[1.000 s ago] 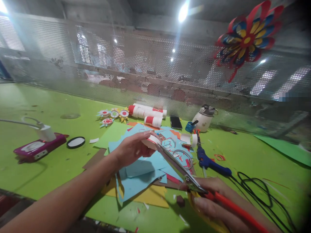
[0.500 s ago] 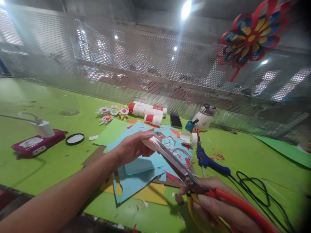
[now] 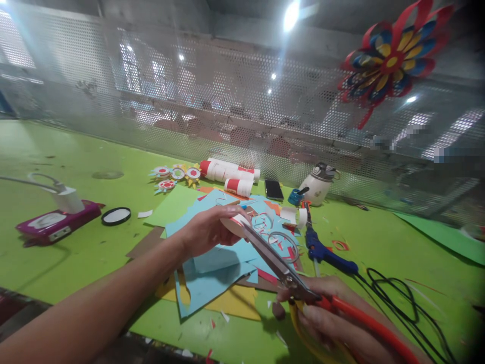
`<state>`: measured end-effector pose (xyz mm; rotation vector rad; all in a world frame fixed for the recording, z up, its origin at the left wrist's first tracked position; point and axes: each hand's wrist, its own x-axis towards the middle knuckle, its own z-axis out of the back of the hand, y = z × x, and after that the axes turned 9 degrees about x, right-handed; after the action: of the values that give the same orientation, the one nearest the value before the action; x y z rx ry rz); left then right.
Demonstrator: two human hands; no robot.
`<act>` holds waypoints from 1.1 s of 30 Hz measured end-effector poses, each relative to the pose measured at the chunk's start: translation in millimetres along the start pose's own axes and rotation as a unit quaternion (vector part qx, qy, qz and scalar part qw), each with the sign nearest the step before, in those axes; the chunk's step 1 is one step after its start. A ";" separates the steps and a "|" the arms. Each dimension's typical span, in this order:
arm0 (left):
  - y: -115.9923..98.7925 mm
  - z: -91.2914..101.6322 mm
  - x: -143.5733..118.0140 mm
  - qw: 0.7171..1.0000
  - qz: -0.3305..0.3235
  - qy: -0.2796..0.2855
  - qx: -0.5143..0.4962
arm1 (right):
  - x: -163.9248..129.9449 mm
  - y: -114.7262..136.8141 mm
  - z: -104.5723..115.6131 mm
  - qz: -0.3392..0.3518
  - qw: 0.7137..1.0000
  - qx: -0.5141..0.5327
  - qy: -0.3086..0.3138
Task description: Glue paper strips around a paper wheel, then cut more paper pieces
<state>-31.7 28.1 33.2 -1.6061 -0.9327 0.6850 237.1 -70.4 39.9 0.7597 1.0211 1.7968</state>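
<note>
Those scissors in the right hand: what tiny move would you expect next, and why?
Probably a gentle squeeze of the handles. The right hand holds the scissors with the blade tips at the small paper piece pinched in the left hand, so closing them should continue the cut.

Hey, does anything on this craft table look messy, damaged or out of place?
Mostly clutter: cut blue paper sheets lie askew in a heap, with small scraps strewn on the green table. A black cord sprawls in loops beside the right hand.
</note>
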 end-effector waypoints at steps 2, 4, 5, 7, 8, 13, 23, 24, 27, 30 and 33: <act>0.3 0.0 0.4 1.000 0.002 -0.001 0.002 | 2.2 7.3 -1.0 -0.027 1.000 0.005 0.010; 0.5 -0.3 0.8 1.000 0.001 0.000 0.001 | 4.8 10.9 -1.0 -0.040 0.999 0.001 0.018; 0.5 -0.6 0.9 1.000 -0.002 0.001 0.001 | 5.6 10.5 -0.3 -0.037 0.999 -0.005 0.020; 0.3 -1.4 1.0 1.000 -0.006 0.005 -0.002 | 5.3 5.6 1.8 -0.021 0.999 -0.022 0.015; 0.1 -1.9 1.0 1.000 -0.006 0.004 -0.003 | 4.2 1.9 2.9 -0.008 0.999 -0.031 0.009; -1.1 -4.0 0.2 1.000 0.001 -0.002 -0.009 | -2.1 -10.1 4.8 0.016 0.999 -0.046 -0.024; -2.1 -5.4 -0.3 1.000 0.000 -0.002 -0.011 | 0.0 -18.2 7.4 -0.007 0.997 -0.079 0.009; -1.9 -5.3 -0.3 1.000 -0.003 0.001 -0.015 | -1.1 -18.6 5.9 -0.012 0.997 -0.074 0.006; -1.1 -4.8 0.0 1.000 -0.007 0.013 -0.023 | -3.6 -16.0 -0.7 -0.029 0.998 -0.047 -0.031; -0.9 -4.9 0.4 1.000 -0.005 0.012 -0.024 | -3.5 -10.6 -6.0 -0.034 0.998 -0.025 -0.057; -2.0 -5.8 0.1 1.000 -0.005 0.005 -0.017 | -1.0 -6.9 -6.4 -0.028 0.999 -0.022 -0.039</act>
<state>-27.4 25.4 36.5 -1.6320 -0.9492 0.6578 235.1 -71.7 30.7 0.7617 0.9395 1.7236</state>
